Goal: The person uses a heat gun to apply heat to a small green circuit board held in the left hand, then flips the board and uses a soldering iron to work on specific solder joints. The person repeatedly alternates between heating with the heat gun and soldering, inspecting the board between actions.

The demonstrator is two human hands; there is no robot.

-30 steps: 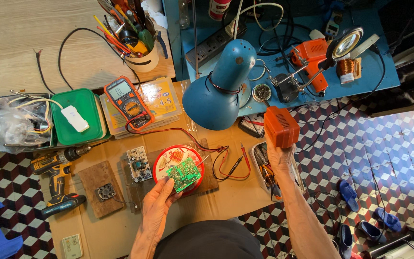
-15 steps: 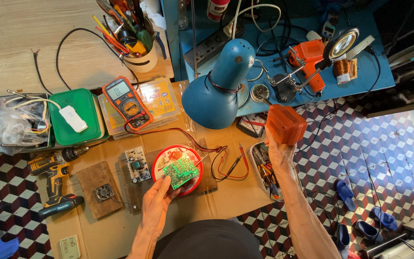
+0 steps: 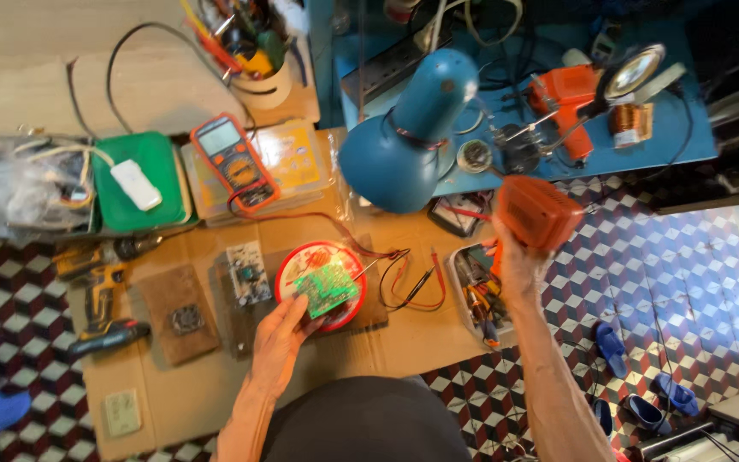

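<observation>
A green printed circuit board [image 3: 327, 289] is pinched by the left hand [image 3: 282, 335] over a red round dish [image 3: 318, 272]. An orange plastic box [image 3: 537, 211], gripped aloft by the right hand [image 3: 515, 261], could strike the blue metal lamp shade [image 3: 399, 145] nearby; board could slip, w/ probe leads snagging.

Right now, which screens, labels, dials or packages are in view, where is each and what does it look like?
Multimeter: orange and dark, upright rectangle with a pale grey screen, lying on a clear plastic box behind the cardboard.
Clear plastic box: flat, with yellowish printed contents showing through.
Analog meter: small white dial face in a dark frame, under the blue lamp.
Plastic bag: clear, crumpled, holding wires, far left.
</observation>
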